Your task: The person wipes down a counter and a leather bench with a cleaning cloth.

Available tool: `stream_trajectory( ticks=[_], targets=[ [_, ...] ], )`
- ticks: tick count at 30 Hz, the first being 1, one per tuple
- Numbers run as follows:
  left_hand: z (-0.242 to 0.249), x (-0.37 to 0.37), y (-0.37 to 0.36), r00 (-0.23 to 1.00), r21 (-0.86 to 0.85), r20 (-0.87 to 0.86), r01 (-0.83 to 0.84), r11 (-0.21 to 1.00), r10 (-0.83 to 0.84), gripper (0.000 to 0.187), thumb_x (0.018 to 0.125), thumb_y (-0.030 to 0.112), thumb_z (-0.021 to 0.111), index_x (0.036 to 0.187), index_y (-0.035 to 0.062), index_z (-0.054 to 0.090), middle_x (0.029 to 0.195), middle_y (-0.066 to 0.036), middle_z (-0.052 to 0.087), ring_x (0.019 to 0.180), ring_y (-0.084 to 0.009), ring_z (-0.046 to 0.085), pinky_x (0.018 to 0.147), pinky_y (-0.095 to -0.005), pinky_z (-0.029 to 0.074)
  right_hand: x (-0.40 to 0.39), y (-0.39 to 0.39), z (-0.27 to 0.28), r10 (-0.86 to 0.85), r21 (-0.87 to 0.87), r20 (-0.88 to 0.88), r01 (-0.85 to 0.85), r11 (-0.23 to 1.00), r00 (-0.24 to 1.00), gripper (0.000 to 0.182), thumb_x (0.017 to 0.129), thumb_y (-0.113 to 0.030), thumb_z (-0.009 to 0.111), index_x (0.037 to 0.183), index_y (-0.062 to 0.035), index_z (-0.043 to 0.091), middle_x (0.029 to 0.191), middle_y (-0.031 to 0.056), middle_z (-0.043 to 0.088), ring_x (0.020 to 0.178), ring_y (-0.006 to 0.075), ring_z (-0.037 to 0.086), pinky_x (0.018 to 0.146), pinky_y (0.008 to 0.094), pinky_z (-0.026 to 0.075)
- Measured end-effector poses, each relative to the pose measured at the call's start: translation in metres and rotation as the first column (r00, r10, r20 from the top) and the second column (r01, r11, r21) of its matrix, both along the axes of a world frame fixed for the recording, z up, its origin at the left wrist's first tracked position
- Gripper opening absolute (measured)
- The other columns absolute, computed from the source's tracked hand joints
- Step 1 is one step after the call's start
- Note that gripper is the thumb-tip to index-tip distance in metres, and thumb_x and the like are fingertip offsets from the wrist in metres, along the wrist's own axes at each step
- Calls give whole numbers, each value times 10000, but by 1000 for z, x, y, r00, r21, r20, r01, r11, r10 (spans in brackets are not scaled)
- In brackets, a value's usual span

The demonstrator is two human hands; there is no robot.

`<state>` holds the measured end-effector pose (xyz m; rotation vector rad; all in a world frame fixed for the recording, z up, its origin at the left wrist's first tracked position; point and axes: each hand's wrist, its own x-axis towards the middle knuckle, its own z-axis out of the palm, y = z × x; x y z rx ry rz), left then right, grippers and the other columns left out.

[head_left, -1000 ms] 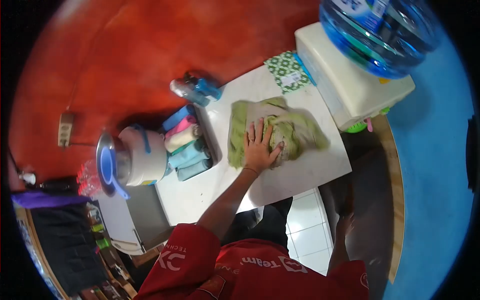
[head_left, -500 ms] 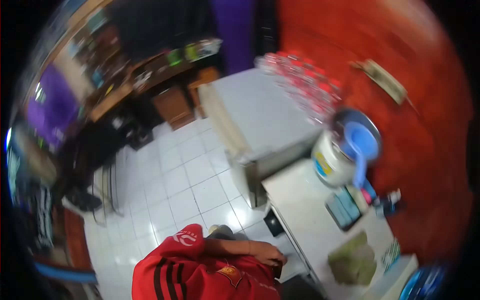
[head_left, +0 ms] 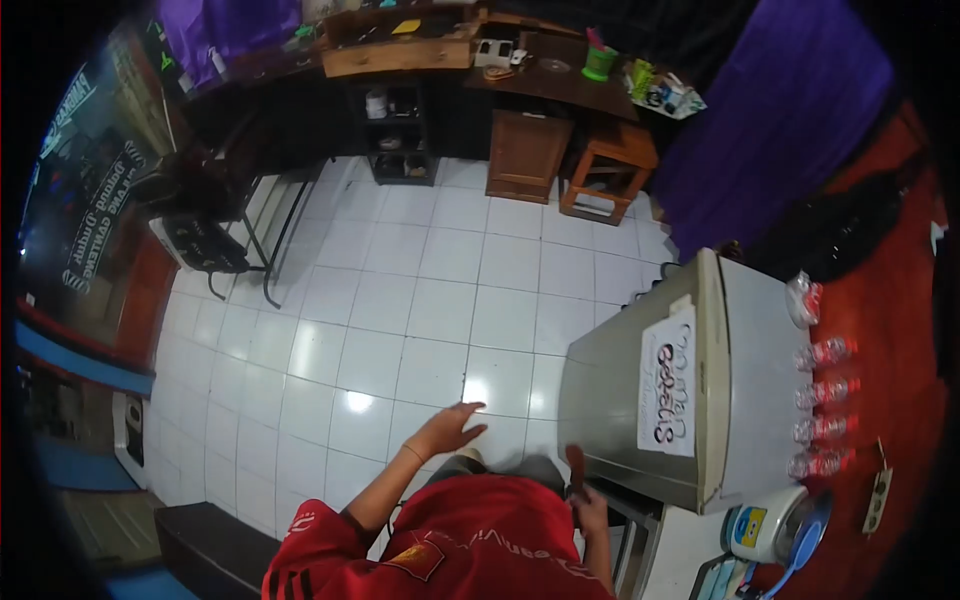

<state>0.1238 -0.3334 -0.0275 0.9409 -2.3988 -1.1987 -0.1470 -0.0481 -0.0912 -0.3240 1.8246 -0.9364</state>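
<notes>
My left hand (head_left: 445,432) is out in front of my body above the tiled floor (head_left: 420,310), with its fingers apart and nothing in it. A thin band circles that wrist. My right hand (head_left: 592,508) is low at my right side, closed around a slim reddish-brown thing (head_left: 575,468) that points up and away from me; its kind I cannot tell. Just beyond that hand stands a grey fridge (head_left: 620,380) with a lettered paper sign (head_left: 668,385) on its door.
Clear bottles with red labels (head_left: 826,392) line the fridge top. A white tub (head_left: 765,528) and a blue dipper (head_left: 805,545) sit at the lower right. Across the floor are a wooden cabinet (head_left: 528,155), a stool (head_left: 608,170) and a black chair (head_left: 200,240). A dark bench (head_left: 215,555) is lower left.
My view has swung left, from the white counter to the floor and fridge front. My left hand has left the counter side and opened; my right hand with the brown thing has come into view.
</notes>
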Motion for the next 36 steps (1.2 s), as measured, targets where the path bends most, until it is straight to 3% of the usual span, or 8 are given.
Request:
stream_trajectory(
  ticks=[2, 5, 8, 15, 19, 28, 32, 36],
  targets=[
    [3, 13, -40, 991, 71, 101, -93, 993, 86, 478, 916, 305, 599, 1278, 5, 514, 1219, -235, 581, 1097, -378, 574, 937, -398, 471, -3, -57, -2, -175, -78, 42, 178, 981, 984, 297, 852, 8, 597, 1148, 8, 591, 827, 74, 646, 715, 149, 630, 640, 296, 514],
    [4, 26, -95, 948, 156, 194, -285, 946, 253, 507, 917, 320, 602, 1296, -2, 499, 1216, -237, 588, 1091, -373, 589, 916, -397, 485, -13, -150, 24, 209, 62, -616, -218, 974, 760, 389, 832, -134, 689, 1157, 15, 536, 807, 88, 637, 721, 177, 633, 664, 343, 521],
    [-23, 43, -138, 875, 200, 183, -479, 855, 448, 506, 916, 310, 616, 1300, 2, 497, 1188, -230, 610, 1050, -341, 627, 858, -388, 516, -46, -228, -27, 234, 68, -389, -226, 972, 891, 394, 796, -200, 729, 1086, 16, 573, 821, 111, 651, 743, 222, 637, 701, 361, 515],
    [-116, 136, -179, 522, 262, 375, -852, 452, 766, 433, 889, 263, 623, 1208, -25, 568, 1030, -214, 669, 977, -306, 664, 804, -358, 528, -67, -452, -96, 594, 276, -597, -557, 783, 539, 164, 770, -134, 620, 865, -9, 668, 811, 247, 655, 794, 448, 630, 710, 481, 507],
    [-121, 137, -164, 44, 469, 526, -848, -246, 850, 481, 886, 257, 618, 1300, 49, 488, 936, -113, 627, 770, -199, 615, 578, -334, 504, -64, -566, -57, 594, 255, -668, -612, 748, 448, 239, 740, -43, 603, 970, -24, 662, 968, 261, 651, 940, 417, 629, 828, 483, 503],
    [-192, 104, -210, 135, 477, 707, -815, -327, 694, 476, 911, 246, 567, 1333, 56, 452, 1124, -149, 608, 894, -228, 626, 676, -351, 499, -38, -841, -64, 243, -289, -544, -451, 844, 803, 129, 907, -3, 521, 923, -63, 634, 819, 69, 638, 732, 164, 582, 705, 284, 481],
    [-212, 123, -321, 208, 558, 638, -788, -260, 741, 482, 922, 271, 551, 1343, 62, 445, 1167, -142, 595, 958, -237, 613, 743, -370, 490, -18, -956, -43, 215, -274, -662, -499, 822, 718, 98, 930, -30, 530, 961, -37, 622, 856, 40, 635, 787, 109, 567, 703, 247, 458],
    [-200, 168, -464, 139, 663, 519, -688, -295, 843, 489, 932, 296, 536, 1354, 68, 438, 1211, -134, 583, 1023, -245, 599, 810, -388, 481, 3, -1071, -53, 117, -363, -190, -181, 914, 975, 153, 924, -49, 541, 1056, -83, 610, 829, 11, 589, 726, 75, 522, 655, 220, 433]
  ],
)
